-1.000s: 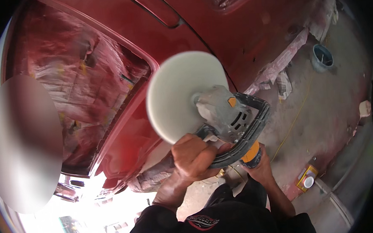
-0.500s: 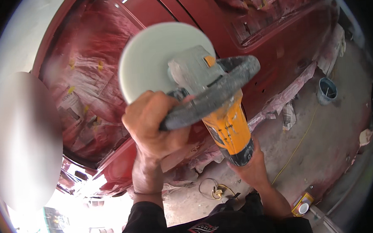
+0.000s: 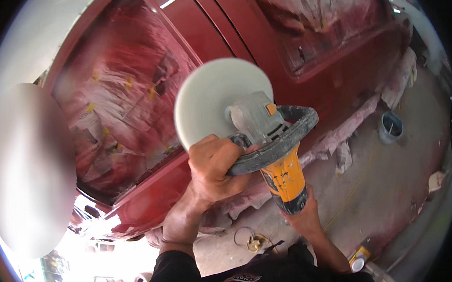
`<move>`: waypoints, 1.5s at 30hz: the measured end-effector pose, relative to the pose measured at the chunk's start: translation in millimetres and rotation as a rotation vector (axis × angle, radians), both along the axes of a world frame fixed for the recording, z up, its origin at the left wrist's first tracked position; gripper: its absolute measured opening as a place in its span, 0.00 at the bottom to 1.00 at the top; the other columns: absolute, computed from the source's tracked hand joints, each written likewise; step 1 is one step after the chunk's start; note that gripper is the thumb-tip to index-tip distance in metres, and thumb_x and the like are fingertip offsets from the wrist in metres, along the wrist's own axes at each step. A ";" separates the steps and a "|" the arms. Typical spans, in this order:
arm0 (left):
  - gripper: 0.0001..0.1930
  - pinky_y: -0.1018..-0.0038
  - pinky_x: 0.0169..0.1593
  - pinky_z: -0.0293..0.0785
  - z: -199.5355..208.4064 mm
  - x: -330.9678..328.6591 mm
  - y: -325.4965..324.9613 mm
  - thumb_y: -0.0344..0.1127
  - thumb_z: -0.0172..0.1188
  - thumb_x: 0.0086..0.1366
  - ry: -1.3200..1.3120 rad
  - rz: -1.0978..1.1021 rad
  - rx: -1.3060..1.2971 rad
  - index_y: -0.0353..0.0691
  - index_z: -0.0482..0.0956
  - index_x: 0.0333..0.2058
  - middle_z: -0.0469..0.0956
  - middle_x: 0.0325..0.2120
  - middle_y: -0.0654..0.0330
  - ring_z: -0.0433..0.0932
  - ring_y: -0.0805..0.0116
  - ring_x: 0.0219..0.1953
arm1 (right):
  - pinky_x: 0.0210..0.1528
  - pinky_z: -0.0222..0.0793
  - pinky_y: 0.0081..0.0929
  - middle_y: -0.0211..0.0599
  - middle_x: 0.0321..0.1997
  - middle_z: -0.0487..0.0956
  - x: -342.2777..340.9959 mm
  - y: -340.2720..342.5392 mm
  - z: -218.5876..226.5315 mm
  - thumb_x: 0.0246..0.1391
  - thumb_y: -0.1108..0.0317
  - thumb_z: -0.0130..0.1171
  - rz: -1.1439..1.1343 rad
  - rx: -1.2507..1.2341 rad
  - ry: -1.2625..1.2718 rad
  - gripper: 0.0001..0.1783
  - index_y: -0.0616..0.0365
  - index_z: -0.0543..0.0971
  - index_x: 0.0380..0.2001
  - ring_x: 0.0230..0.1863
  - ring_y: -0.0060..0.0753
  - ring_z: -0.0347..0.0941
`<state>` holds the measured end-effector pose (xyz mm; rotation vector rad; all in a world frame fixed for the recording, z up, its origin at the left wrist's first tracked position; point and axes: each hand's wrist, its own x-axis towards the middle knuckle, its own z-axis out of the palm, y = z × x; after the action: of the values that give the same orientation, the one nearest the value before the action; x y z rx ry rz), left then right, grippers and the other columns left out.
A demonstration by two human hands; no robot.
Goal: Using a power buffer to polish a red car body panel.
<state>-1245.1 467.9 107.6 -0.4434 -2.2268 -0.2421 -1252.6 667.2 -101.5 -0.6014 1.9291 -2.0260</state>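
A yellow and black polisher [image 3: 285, 181] with a grey, dusty head is held between my two hands. Its round pale pad [image 3: 203, 104] lies over the red car body [image 3: 206, 50], beside the door seam; whether the pad presses on the paint I cannot tell. My left hand [image 3: 216, 164] is closed around the left end of the black loop handle [image 3: 267, 156]. Around the rear end of the polisher's body, my right hand [image 3: 305, 216] is wrapped, its fingers partly hidden. The pad's face looks smooth and blurred.
Paint-stained masking sheets [image 3: 127, 110] cover the car's window openings. Masking paper [image 3: 343, 130] hangs along its lower edge. On the floor stand a grey bucket [image 3: 390, 127] and a yellow box with a white round thing [image 3: 358, 261]. A coiled cord [image 3: 254, 241] lies near my feet.
The polisher and my left hand have shifted right and downward in the view. The car and floor appear slightly displaced too. Both hands keep their hold.
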 end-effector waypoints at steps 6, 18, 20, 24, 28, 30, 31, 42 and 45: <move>0.10 0.74 0.22 0.64 53.3 -4.2 -10.3 0.26 0.66 0.43 0.056 0.133 0.094 0.37 0.71 0.20 0.65 0.13 0.59 0.66 0.74 0.16 | 0.57 0.71 0.35 0.47 0.51 0.79 -23.1 -9.6 42.5 0.39 0.76 0.73 -0.024 -0.016 0.134 0.43 0.65 0.63 0.60 0.54 0.38 0.77; 0.06 0.82 0.27 0.61 208.7 -66.7 -59.8 0.31 0.69 0.60 0.365 0.166 0.096 0.38 0.81 0.28 0.69 0.18 0.74 0.65 0.84 0.23 | 0.58 0.72 0.44 0.61 0.52 0.80 -96.6 -70.2 192.1 0.44 0.70 0.71 -0.053 -0.031 0.324 0.50 0.57 0.55 0.69 0.56 0.61 0.76; 0.06 0.82 0.26 0.58 210.3 -78.9 -54.5 0.32 0.70 0.61 0.340 0.114 0.188 0.38 0.82 0.28 0.67 0.17 0.74 0.63 0.84 0.21 | 0.57 0.73 0.44 0.61 0.50 0.80 -103.1 -68.0 195.7 0.45 0.71 0.69 -0.052 -0.098 0.325 0.47 0.58 0.56 0.67 0.55 0.60 0.77; 0.08 0.80 0.34 0.69 178.6 -84.6 -26.3 0.30 0.68 0.55 0.252 0.211 0.260 0.33 0.83 0.33 0.75 0.20 0.67 0.69 0.82 0.27 | 0.55 0.74 0.42 0.58 0.49 0.81 -101.4 -52.4 164.9 0.46 0.72 0.68 -0.071 -0.142 0.246 0.45 0.58 0.58 0.66 0.55 0.58 0.78; 0.09 0.78 0.32 0.66 111.4 -83.8 3.3 0.28 0.67 0.51 0.138 0.166 0.192 0.31 0.76 0.28 0.69 0.19 0.63 0.66 0.80 0.28 | 0.56 0.73 0.41 0.57 0.50 0.81 -82.7 -27.1 95.7 0.46 0.72 0.69 -0.109 -0.123 0.134 0.45 0.59 0.59 0.66 0.55 0.55 0.78; 0.09 0.77 0.27 0.64 72.5 -77.2 12.1 0.28 0.65 0.48 0.065 0.214 0.106 0.34 0.73 0.25 0.62 0.15 0.61 0.63 0.82 0.24 | 0.56 0.73 0.39 0.56 0.52 0.80 -71.9 -15.5 56.9 0.46 0.72 0.70 -0.151 -0.138 0.138 0.45 0.60 0.60 0.66 0.56 0.52 0.79; 0.07 0.75 0.23 0.63 52.5 -72.8 16.4 0.27 0.64 0.48 0.076 0.142 0.093 0.35 0.73 0.24 0.62 0.13 0.60 0.62 0.81 0.21 | 0.56 0.73 0.37 0.56 0.53 0.80 -64.4 -9.7 36.3 0.45 0.73 0.71 -0.157 -0.141 0.152 0.45 0.61 0.60 0.65 0.56 0.51 0.79; 0.09 0.65 0.21 0.59 -149.3 -19.0 61.4 0.26 0.69 0.43 -0.213 -0.003 0.035 0.42 0.76 0.20 0.66 0.14 0.62 0.65 0.60 0.14 | 0.62 0.69 0.36 0.45 0.54 0.79 16.7 59.8 -130.7 0.37 0.73 0.78 -0.025 0.193 -0.255 0.49 0.61 0.61 0.63 0.59 0.37 0.76; 0.09 0.66 0.22 0.60 -144.1 -26.8 77.7 0.26 0.69 0.43 -0.290 -0.017 -0.007 0.43 0.75 0.20 0.66 0.14 0.64 0.67 0.62 0.15 | 0.63 0.68 0.35 0.44 0.54 0.79 13.2 66.0 -137.6 0.37 0.73 0.78 -0.014 0.160 -0.288 0.48 0.61 0.63 0.61 0.58 0.36 0.76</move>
<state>-1271.9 545.6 -36.5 -0.4540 -2.5084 -0.3253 -1239.4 733.3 -239.1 -0.2425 1.8990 -1.8272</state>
